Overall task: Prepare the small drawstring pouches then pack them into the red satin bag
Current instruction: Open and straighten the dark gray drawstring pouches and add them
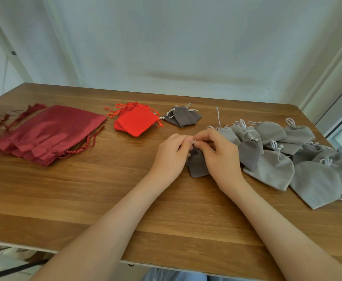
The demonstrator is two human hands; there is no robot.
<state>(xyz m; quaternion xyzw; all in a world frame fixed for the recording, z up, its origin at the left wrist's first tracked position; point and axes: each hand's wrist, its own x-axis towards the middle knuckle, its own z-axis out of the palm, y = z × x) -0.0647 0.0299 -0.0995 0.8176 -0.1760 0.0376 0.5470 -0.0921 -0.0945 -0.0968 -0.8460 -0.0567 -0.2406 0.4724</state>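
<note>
If the two pulls are uneven, the drawstring could slip from the pinch or snag, leaving the mouth slack. The small grey pouch (198, 166) sits on the desk (115, 199) between the hands. The left hand (171, 154) and right hand (221, 157) both pinch its gathered neck. The red satin bag (50, 132) lies well apart, leftward.

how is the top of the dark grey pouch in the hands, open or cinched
Cinched: the dark grey pouch narrows to a gathered neck where the left hand and right hand pinch its top. How tight, cannot tell.
</note>
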